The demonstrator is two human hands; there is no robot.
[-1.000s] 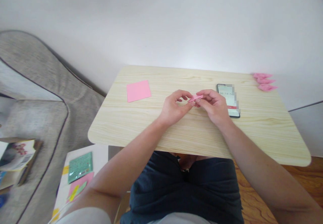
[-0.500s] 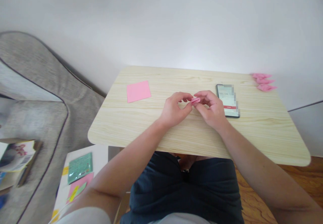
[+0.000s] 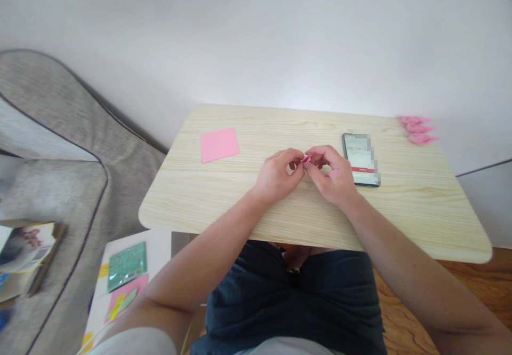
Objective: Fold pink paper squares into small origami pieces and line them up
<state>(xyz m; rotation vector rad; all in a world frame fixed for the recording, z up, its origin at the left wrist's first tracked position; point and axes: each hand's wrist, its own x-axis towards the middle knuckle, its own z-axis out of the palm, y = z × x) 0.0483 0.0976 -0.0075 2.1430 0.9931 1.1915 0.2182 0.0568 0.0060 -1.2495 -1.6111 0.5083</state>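
Note:
A small folded piece of pink paper (image 3: 306, 159) is pinched between both hands over the middle of the table (image 3: 320, 216). My left hand (image 3: 279, 172) is closed on its left side with thumb and fingertips. On its right side my right hand (image 3: 330, 169) grips it the same way. The fingers cover much of the paper, so its full shape is hidden. A flat square of pink paper (image 3: 219, 145) lies on the table to the left. Several folded pink paper pieces (image 3: 419, 129), long and pointed, sit in a stack at the far right corner.
A phone (image 3: 362, 160) with a lit timer screen lies just right of my right hand. Below the table's left end, a white surface holds a green packet (image 3: 127, 267) and coloured papers. A grey sofa (image 3: 124, 184) stands left, a white wall (image 3: 280, 40) behind.
Both hands have closed in on the folded pink paper, and less of it shows between the fingers. My right hand has shifted slightly left. The other papers stay put.

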